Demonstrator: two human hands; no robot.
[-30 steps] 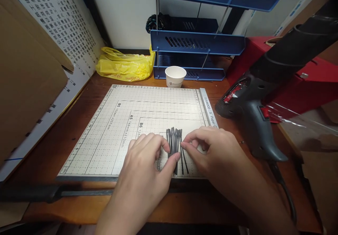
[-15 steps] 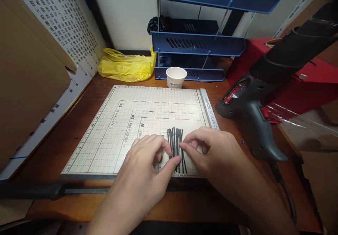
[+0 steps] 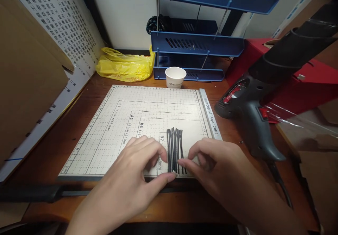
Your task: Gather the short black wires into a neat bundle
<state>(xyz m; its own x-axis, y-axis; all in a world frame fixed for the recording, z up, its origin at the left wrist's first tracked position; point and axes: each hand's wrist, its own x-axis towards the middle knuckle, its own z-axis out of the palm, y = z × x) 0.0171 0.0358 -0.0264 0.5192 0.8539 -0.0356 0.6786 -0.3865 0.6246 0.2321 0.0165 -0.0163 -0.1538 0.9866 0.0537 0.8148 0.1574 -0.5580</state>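
Note:
A row of short black wires (image 3: 174, 147) lies side by side on the gridded board of a paper cutter (image 3: 105, 122), their bare silvery tips toward me. One or two wires at the right slant away from the rest. On the left, my left hand (image 3: 137, 168) has thumb and index finger apart, the thumb at the near wire tips and the index beside the leftmost wire. My right hand (image 3: 211, 164) is at the right side, its thumb tip touching or just over the wires and its curled index finger a little apart from it.
The cutter's black handle (image 3: 31, 193) extends along the front left. A heat gun (image 3: 253, 118) with its cord stands at right, before a red box (image 3: 311, 76). Behind the board are a paper cup (image 3: 175, 78), a yellow plastic bag (image 3: 124, 66) and blue tiered trays (image 3: 198, 45).
Both hands have shifted toward me along the wires. My left thumb has dropped from over the wires to their near tips. My right fingers have moved down and a little apart.

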